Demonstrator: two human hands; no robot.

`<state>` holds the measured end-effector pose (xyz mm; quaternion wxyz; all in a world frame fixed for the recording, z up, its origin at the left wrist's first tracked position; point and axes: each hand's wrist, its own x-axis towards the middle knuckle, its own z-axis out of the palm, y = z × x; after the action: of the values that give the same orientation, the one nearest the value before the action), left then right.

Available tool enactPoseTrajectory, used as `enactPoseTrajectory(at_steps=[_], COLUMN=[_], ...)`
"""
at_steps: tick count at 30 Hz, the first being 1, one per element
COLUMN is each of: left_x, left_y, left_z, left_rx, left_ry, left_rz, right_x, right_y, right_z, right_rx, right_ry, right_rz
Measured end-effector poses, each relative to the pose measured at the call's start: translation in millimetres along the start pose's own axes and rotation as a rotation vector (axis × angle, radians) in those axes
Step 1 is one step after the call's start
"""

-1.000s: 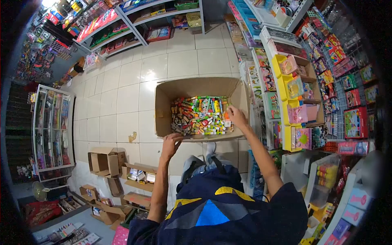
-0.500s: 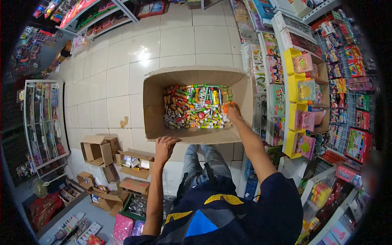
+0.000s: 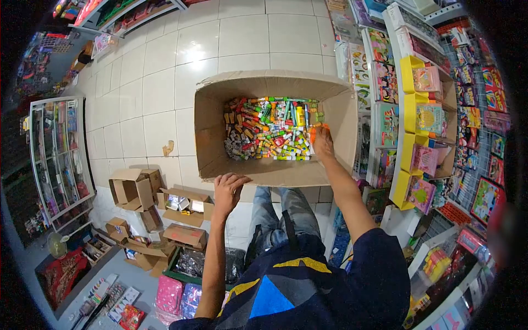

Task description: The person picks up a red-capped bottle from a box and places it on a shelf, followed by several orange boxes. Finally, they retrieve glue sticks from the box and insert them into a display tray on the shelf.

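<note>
A large open cardboard box (image 3: 275, 177) stands in front of me, its floor covered with many small colourful tubes and sticks (image 3: 272, 132). My left hand (image 3: 229, 192) has its fingers closed over the near left rim of the box. Inside the box at the right, my right hand (image 3: 323, 142) is beside the pile, its fingers round something orange (image 3: 314, 133). What the orange thing is, I cannot make out. A yellow tube (image 3: 300, 116) lies just left of that hand.
Smaller open cardboard boxes (image 3: 132, 190) sit at the lower left. Shelves with books and yellow trays (image 3: 408, 140) line the right side. A white glass-fronted cabinet (image 3: 59, 159) stands far left. A brown scrap (image 3: 168, 148) lies on the tiled floor.
The view has shifted, so the box sits slightly higher and looks a little larger. My left hand stays at the rim, and my right hand stays inside at the right with something orange.
</note>
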<state>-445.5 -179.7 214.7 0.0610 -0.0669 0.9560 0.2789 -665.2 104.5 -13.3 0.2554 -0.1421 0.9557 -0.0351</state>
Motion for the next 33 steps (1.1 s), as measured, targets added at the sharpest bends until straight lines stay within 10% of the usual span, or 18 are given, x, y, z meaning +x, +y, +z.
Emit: enactPoseTrajectory(at_steps=[16,22,33], left_x=[2.5,4.3,2.9], left_y=[-3.4,-6.3,-6.8], left_z=[-1.0,2.6,2.6], left_rx=[0.007,0.01,0.02], left_ry=[0.023,0.045,0.044], left_rz=[0.016,0.006,-0.011], right_x=[-14.4,12.9,26.8], right_y=[-5.6,4.9,1.0], right_z=[-27.5,-9.3,-26.7], right_rx=[-0.023,-0.371,-0.296], right_ry=[-0.367,0.043,-0.262], right_rz=[-0.14,-0.243,-0.209])
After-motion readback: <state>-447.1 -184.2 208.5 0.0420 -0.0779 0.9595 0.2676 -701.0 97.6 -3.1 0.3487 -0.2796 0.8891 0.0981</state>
